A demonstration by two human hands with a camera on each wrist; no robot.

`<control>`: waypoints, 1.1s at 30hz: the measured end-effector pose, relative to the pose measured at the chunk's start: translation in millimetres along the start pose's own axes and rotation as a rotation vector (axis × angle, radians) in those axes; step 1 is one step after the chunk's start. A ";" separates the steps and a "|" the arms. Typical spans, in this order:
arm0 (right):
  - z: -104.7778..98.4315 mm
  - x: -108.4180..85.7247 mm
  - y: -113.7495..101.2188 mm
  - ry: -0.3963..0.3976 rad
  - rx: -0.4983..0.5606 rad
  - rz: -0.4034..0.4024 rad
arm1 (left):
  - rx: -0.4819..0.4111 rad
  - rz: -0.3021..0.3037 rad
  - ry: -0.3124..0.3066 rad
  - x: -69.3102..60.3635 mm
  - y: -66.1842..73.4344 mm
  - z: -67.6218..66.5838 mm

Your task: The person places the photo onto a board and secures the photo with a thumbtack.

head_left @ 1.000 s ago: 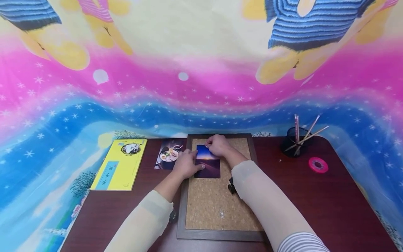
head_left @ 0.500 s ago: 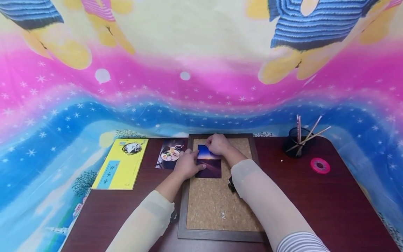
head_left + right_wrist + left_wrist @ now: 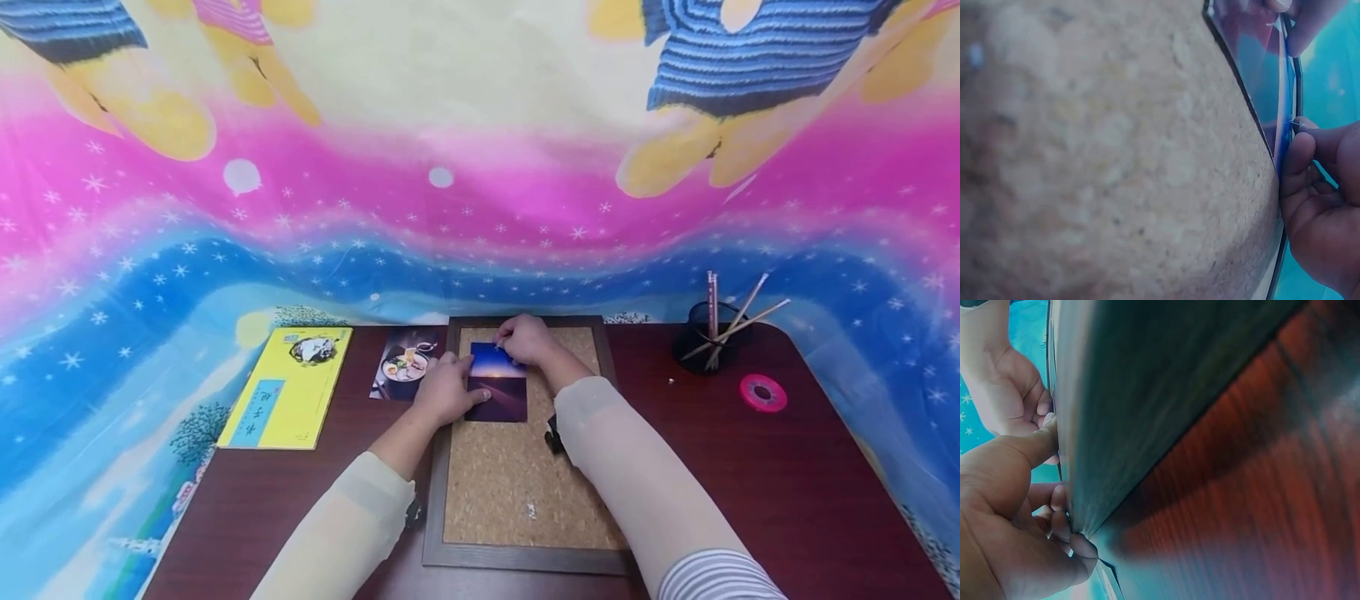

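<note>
On the framed corkboard (image 3: pixel 495 483) lies a sunset photo (image 3: pixel 498 398), blue at its top and dark below. My left hand (image 3: pixel 444 392) rests across the photo's left edge and the frame, thumb on the photo; in the left wrist view this hand (image 3: pixel 1004 506) has its fingers at the frame's side. At the photo's upper part, my right hand (image 3: pixel 525 340) pinches a small clear pin (image 3: pixel 498 343). The right wrist view shows the pin (image 3: pixel 1295 123) at the fingertips of the right hand (image 3: pixel 1329 206), against the photo (image 3: pixel 1254 56). Whether its point is in the board, I cannot tell.
A photo of a food bowl (image 3: pixel 386 387) and a yellow book (image 3: pixel 300 400) lie left of the board. At the right stand a black pencil cup (image 3: pixel 693 346) and a pink tape roll (image 3: pixel 763 393). Small clear pieces (image 3: pixel 531 510) lie low on the board.
My right fingers have shifted slightly right, and the pin now shows at their tips. The left hand has stayed in place on the photo.
</note>
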State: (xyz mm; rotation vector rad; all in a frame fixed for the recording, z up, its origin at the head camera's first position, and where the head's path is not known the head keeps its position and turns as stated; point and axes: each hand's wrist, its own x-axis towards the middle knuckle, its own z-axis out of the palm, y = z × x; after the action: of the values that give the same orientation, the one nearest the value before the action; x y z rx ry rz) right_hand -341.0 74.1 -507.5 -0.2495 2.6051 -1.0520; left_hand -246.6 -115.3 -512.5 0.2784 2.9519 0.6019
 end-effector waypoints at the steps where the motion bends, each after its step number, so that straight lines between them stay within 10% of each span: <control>1: 0.0 -0.1 -0.1 0.002 0.001 0.003 | 0.000 0.000 0.001 -0.1 0.1 -0.2; 33: 6.7 -0.1 -7.0 0.043 -0.165 -0.067 | -0.003 -0.015 0.006 1.1 0.8 1.2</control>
State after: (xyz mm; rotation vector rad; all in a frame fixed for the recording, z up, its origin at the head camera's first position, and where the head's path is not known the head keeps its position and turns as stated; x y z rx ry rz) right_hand -338.3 64.8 -507.2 -0.3588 2.7431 -0.8723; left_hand -247.4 -113.8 -513.3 0.2548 2.9558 0.6068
